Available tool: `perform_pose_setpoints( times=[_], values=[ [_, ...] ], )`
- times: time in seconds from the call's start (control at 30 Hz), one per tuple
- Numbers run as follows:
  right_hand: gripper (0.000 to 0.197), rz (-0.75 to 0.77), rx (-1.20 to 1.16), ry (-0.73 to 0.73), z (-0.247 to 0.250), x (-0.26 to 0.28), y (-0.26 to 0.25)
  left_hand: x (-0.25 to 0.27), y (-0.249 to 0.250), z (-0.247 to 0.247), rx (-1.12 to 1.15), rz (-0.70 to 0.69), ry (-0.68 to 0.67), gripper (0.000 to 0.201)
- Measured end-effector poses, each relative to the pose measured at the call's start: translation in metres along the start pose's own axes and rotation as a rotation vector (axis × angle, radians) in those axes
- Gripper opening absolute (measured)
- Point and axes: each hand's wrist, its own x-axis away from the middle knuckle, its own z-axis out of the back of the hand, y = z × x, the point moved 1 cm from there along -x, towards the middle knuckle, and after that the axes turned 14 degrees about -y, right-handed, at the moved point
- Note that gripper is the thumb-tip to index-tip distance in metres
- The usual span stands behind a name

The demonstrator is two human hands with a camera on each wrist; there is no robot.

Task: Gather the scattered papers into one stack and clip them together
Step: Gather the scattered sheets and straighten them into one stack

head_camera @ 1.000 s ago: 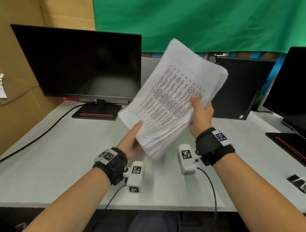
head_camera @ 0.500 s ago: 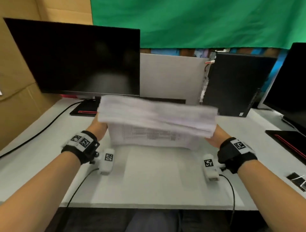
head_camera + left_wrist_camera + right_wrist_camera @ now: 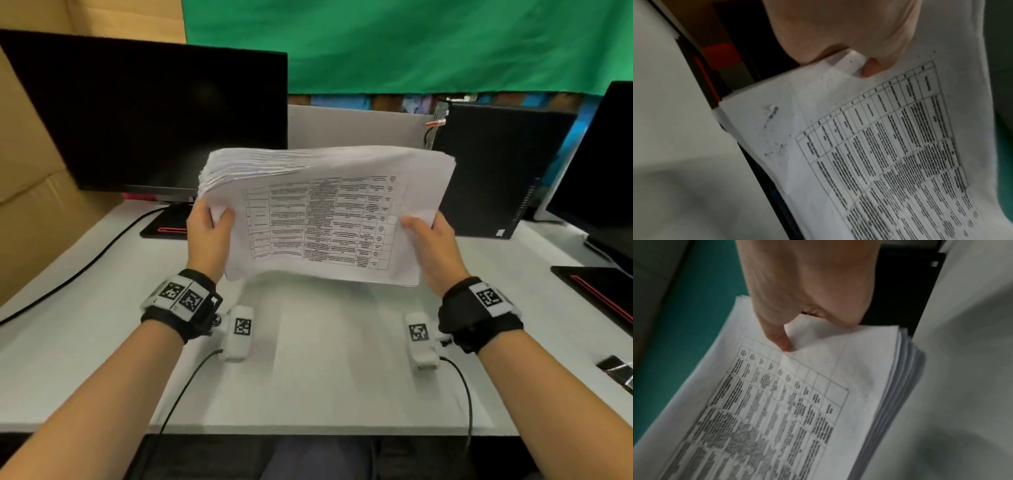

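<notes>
Both of your hands are on one thick stack of papers, held in the air above the white table at the centre of the head view; your left hand grips the stack's left edge, thumb on the printed top sheet and fingers curled behind; your right hand grips the right edge the same way, thumb on top. The stack tilts toward you, its far edge raised, so the top sheet with its printed grid faces the camera; the sheet edges fan slightly at the upper left corner, not squared.

In the left wrist view the left hand pinches the paper edge at the top of the frame, the stack of papers running down to the lower right; in the right wrist view the right hand presses its thumb onto the top sheet, and the stack of papers shows its layered side edge at the right.

A dark monitor fills the upper left of the head view, a black computer case stands at the upper right, and small black clips lie on the table at the lower right edge, well apart from the stack.
</notes>
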Motion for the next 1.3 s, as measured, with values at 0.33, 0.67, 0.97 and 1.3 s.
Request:
perform_pose_setpoints(
  times=[0.33, 0.67, 0.97, 1.3],
  values=[
    [0.042, -0.118, -0.155, -0.103, 0.012, 0.007, 0.019, 0.004, -0.016, 0.000, 0.155, 0.252, -0.178, 0.050],
    [0.042, -0.136, -0.023, -0.160, 0.009, 0.006, -0.004, 0.002, -0.008, -0.006, 0.058, 0.236, -0.073, 0.022],
    [0.014, -0.079, 0.047, 0.008, -0.005, 0.002, -0.011, 0.005, 0.009, -0.023, -0.027, -0.008, -0.085, 0.035],
    [0.046, -0.250, -0.001, -0.281, 0.010, 0.014, 0.025, 0.002, -0.015, -0.002, 0.105, 0.216, -0.118, 0.020]
  ],
)
